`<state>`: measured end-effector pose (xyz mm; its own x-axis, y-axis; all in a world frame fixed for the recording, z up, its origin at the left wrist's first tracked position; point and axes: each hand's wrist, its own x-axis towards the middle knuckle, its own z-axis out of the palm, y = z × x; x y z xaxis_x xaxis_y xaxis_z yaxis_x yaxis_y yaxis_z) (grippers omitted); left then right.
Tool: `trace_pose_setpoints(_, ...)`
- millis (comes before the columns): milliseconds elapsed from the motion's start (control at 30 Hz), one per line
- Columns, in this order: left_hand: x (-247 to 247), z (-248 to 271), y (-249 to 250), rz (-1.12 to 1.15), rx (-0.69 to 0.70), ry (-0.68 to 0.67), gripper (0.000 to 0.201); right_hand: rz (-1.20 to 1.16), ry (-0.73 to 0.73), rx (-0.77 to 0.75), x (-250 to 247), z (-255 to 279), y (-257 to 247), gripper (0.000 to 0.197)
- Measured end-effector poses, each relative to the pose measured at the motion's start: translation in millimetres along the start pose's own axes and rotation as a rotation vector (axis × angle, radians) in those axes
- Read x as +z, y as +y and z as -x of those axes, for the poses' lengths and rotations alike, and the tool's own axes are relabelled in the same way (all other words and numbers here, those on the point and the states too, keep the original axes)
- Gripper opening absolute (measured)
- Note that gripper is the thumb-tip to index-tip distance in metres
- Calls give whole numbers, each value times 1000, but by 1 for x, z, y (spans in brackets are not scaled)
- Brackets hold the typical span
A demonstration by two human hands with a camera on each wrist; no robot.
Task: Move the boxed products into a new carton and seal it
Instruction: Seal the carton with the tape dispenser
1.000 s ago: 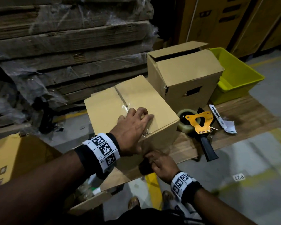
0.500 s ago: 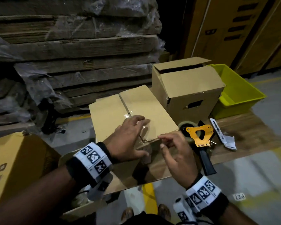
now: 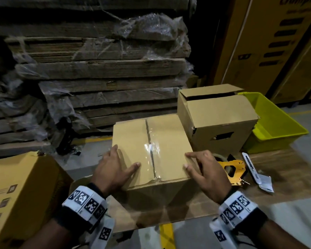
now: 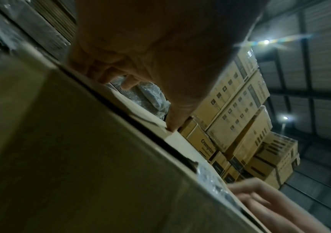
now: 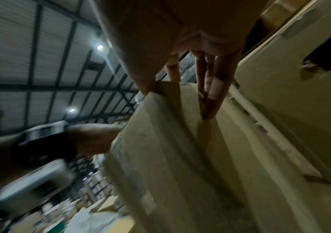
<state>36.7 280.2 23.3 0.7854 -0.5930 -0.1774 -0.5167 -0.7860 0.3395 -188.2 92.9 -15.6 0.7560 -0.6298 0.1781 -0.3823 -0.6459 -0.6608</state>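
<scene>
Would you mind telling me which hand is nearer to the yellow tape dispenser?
Right. The right hand rests at the right edge of the carton, beside the tape dispenser; the left hand is on its left side.

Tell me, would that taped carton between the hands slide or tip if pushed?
Probably slides, not tips: the carton sits broad-based on a cardboard sheet. Likely stiff, since tape holds its flaps shut. The left hand and right hand both flank it, hinting at weight.

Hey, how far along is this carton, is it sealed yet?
Done: the carton has its flaps shut, with tape along the top seam. In hand: the left hand and right hand rest on its near top corners. Left: perhaps pressing down the tape's wrinkled near end; the dispenser lies beside it.
</scene>
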Motion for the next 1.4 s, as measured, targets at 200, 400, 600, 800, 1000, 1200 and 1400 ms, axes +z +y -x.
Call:
trace_pose_setpoints(200, -12, -34, 21, -13, 126, -21, 104, -93, -120, -100, 24, 58, -33, 44)
trace_pose_setpoints(400, -16, -34, 38, -50, 416, -94, 71, -173, -88, -202, 19, 52, -45, 30)
trace_pose_setpoints(600, -12, -17, 7, -59, 372, -116, 72, 62, 119, -152, -8, -9, -26, 30)
trace_pose_setpoints(800, -5, -10, -6, -155, 341, -167, 91, 178, -137, -23, -5, -70, -21, 55)
trace_pose_setpoints(1000, 1, -19, -16, -95, 356, -242, 103, 80, -185, 151, -1, -77, -26, 55)
trace_pose_setpoints(1200, -24, -45, -14, -100, 415, -306, 122, -111, -229, 174, 7, -48, -20, 62)
trace_pose_setpoints(1400, -18, -29, 26, -404, 373, -262, 77, -323, -259, 283, 23, -25, 2, 91)
